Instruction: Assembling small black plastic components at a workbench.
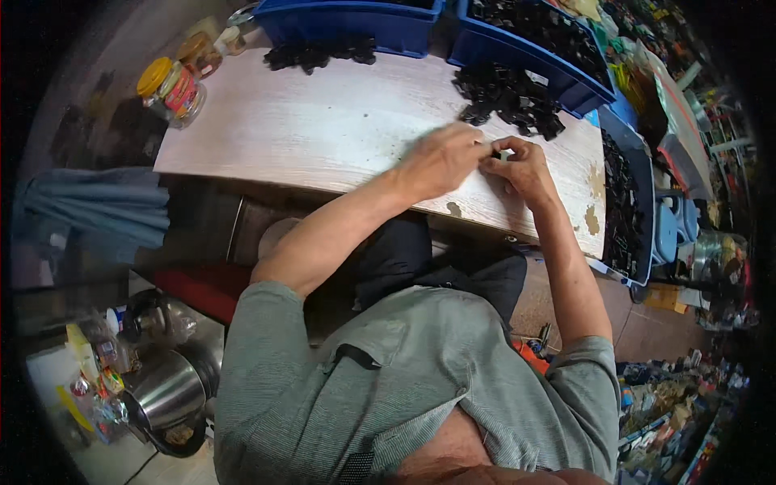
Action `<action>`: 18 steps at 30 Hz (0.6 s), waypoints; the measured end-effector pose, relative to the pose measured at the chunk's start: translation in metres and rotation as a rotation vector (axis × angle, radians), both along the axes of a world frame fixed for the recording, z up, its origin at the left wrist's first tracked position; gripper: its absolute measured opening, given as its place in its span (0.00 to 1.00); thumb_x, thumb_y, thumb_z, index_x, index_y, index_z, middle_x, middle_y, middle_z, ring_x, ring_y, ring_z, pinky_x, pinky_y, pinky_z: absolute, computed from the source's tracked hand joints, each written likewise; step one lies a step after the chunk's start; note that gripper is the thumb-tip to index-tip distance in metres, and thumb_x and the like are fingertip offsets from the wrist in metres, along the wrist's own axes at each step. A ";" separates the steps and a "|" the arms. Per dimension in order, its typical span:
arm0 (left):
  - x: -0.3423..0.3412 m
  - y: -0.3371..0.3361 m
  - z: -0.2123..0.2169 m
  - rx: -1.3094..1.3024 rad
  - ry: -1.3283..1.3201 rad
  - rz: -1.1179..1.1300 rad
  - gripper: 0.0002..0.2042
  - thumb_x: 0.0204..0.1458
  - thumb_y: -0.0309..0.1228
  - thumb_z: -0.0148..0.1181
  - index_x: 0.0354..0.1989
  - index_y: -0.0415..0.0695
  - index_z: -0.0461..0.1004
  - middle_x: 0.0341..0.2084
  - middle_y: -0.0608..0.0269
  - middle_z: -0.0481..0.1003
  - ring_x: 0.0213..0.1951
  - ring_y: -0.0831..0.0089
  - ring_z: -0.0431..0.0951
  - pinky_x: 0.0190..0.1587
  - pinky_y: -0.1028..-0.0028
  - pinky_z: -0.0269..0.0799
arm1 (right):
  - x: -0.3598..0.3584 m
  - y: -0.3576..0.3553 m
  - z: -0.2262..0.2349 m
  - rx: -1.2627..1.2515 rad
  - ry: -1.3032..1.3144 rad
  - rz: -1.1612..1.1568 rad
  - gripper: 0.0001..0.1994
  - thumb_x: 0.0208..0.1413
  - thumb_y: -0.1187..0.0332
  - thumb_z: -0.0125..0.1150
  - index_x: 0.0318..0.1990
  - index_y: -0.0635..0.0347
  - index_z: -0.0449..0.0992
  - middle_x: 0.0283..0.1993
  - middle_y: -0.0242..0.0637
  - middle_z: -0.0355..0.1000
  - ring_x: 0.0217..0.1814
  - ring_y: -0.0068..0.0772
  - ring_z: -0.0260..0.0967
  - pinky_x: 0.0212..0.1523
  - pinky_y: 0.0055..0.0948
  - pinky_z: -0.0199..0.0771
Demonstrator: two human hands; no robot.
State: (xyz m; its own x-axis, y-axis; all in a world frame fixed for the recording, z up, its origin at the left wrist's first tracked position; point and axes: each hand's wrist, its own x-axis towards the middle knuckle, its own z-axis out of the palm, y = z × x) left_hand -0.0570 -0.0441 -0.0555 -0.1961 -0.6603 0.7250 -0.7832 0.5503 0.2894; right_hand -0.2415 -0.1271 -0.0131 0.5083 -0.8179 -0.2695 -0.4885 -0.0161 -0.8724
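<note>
Nearest you, grey shirt, both forearms running up onto the tabletop [323,121]. Your left hand [440,159] and right hand [524,167] meet fingertip to fingertip just above the pale wood, near its right end. Between them sits a small black part [497,153], mostly hidden by your fingers; both grips look pinched on it, the left clenched from above, the right thumb and forefinger closed at its edge. Its exact shape I cannot tell.

Judging by the others like it, it should be light, hard and stiff, a bit fiddly and easy to flick away, so fingertips at its edges seem the place to hold.

Just past your hands, a loose pile [509,99] of the same black parts lies on the wood. A smaller heap [319,53] sits further left, by the far edge. Far left, a jar [171,90] with a yellow lid lies tilted at the corner.

Beyond, two blue bins: the left bin [356,23], contents hidden from here, and the right bin [533,44], full of black parts. Off the right edge, a blue tray [638,174] holds more.
</note>
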 end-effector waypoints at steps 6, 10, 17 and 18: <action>0.108 -0.013 0.013 0.163 -0.008 0.717 0.18 0.60 0.41 0.59 0.56 0.47 0.78 0.43 0.49 0.80 0.46 0.49 0.78 0.47 0.55 0.75 | -0.027 0.003 0.010 0.163 -0.207 -0.228 0.11 0.51 0.70 0.73 0.40 0.59 0.78 0.23 0.32 0.73 0.14 0.21 0.62 0.15 0.23 0.57; 0.156 -0.026 0.012 0.301 -0.139 0.993 0.23 0.58 0.53 0.59 0.54 0.53 0.80 0.43 0.55 0.81 0.47 0.50 0.78 0.48 0.55 0.76 | -0.083 -0.044 0.001 -0.001 -0.258 -0.499 0.12 0.52 0.66 0.72 0.43 0.58 0.79 0.17 0.25 0.63 0.16 0.22 0.66 0.18 0.22 0.66; 0.154 -0.024 0.002 0.165 -0.126 0.909 0.15 0.54 0.42 0.62 0.44 0.47 0.82 0.37 0.51 0.82 0.42 0.48 0.80 0.45 0.55 0.77 | -0.110 -0.062 0.015 -0.023 -0.289 -0.780 0.17 0.51 0.64 0.75 0.44 0.64 0.79 0.23 0.33 0.66 0.20 0.33 0.72 0.20 0.37 0.80; 0.152 -0.022 0.001 0.168 -0.125 0.909 0.15 0.54 0.42 0.62 0.44 0.47 0.82 0.37 0.51 0.82 0.42 0.48 0.80 0.45 0.55 0.77 | -0.106 -0.061 0.012 -0.006 -0.246 -0.699 0.17 0.51 0.62 0.75 0.43 0.65 0.80 0.23 0.32 0.65 0.18 0.31 0.69 0.21 0.37 0.80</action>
